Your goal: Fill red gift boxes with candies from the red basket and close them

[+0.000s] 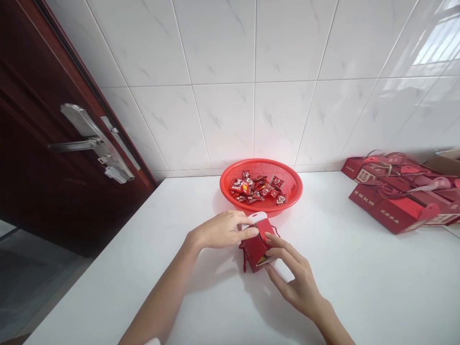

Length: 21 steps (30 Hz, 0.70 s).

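Observation:
A small red gift box (252, 249) with a red cord at its sides lies on the white table, its near end partly open and a bit of yellow showing inside. My left hand (224, 230) rests on its far left part, thumb and fingers closed about the top edge near a pale end flap. From the right, my right hand (291, 270) grips the near end, fingertips on the top panel and thumb low by the open flap. Just behind the box stands a red plastic basket (225, 184) of wrapped sweets (253, 187).
Several red gift boxes (395, 211) with ribbons are gathered at the right, by a brown cardboard box (447, 162). A tiled wall (223, 120) bounds the white table (172, 206) at the back. A dark red door (43, 120) with a metal handle is at the left.

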### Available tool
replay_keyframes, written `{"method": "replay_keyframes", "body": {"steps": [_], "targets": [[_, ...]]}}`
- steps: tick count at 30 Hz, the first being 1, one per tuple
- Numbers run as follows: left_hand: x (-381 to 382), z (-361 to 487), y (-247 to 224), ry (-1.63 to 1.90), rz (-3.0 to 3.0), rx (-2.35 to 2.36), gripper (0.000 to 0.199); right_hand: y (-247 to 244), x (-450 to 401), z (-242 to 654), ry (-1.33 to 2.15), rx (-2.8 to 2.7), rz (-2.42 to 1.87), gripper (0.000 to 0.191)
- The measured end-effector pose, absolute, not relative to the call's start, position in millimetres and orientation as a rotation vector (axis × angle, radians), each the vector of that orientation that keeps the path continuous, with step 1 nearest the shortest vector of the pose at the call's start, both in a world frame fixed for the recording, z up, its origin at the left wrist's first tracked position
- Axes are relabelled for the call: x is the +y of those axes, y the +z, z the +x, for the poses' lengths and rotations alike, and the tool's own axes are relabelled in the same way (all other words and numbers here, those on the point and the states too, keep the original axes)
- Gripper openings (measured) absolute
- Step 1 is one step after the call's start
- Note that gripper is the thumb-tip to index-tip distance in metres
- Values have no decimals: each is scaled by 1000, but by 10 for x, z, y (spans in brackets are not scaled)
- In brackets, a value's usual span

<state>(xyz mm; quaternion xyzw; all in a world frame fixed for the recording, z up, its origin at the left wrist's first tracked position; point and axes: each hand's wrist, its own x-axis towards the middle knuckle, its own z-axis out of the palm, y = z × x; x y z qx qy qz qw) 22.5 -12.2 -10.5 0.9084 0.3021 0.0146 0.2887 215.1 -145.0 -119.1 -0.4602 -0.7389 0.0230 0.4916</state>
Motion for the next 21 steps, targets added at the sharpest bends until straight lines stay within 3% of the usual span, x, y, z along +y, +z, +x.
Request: {"method": "replay_keyframes", "body": {"steps": [3,7,11,16,21], "targets": [[-79,235,-182,26,2384,833,43,-1230,-1417,2182,132,-1710,-1105,26],[-48,290,-330,120,2332,838,75,-1324,-1400,2195,202,-1577,-1122,22],[-48,333,-413,197,2281,889,90,-1425,-1389,2174,184,-1483,-1165,25],[-51,350,-402,173,2365,828,59,-1474,-1351,2155,107,-1385,-1255,24],[-59,308,-471,222,2387,786,42,-1489,-1327,2149,114,-1365,-1283,25]]}}
